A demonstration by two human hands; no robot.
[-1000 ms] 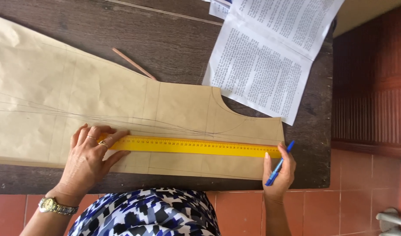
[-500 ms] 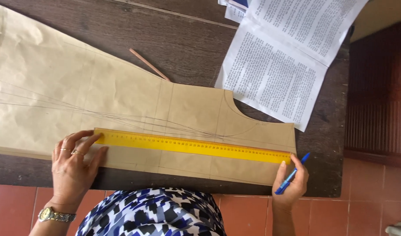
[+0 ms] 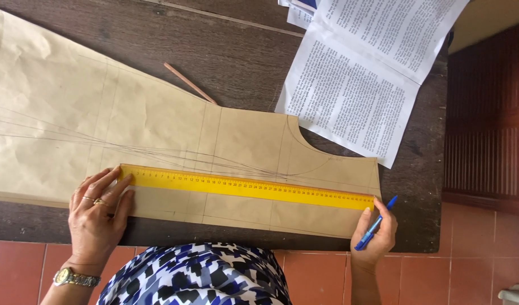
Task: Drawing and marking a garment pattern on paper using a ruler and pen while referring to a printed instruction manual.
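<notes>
A long yellow ruler [image 3: 248,186] lies across a brown paper pattern piece [image 3: 158,147] with pencil lines and a curved cut-out at its right. My left hand [image 3: 98,212], with rings and a wristwatch, rests flat with its fingertips on the ruler's left end. My right hand [image 3: 374,236] holds a blue pen [image 3: 376,223] and touches the ruler's right end at the paper's edge.
The paper lies on a dark wooden table [image 3: 242,56]. A thin wooden pencil [image 3: 190,83] rests beyond the pattern. Open printed pages [image 3: 372,73] lie at the back right. Red floor tiles [image 3: 474,260] and a dark wooden panel [image 3: 488,113] are at the right.
The ruler's left end has slid a little along the paper, and my left hand shifted from the ruler's top edge to its end. My right hand stays at the right end with the pen.
</notes>
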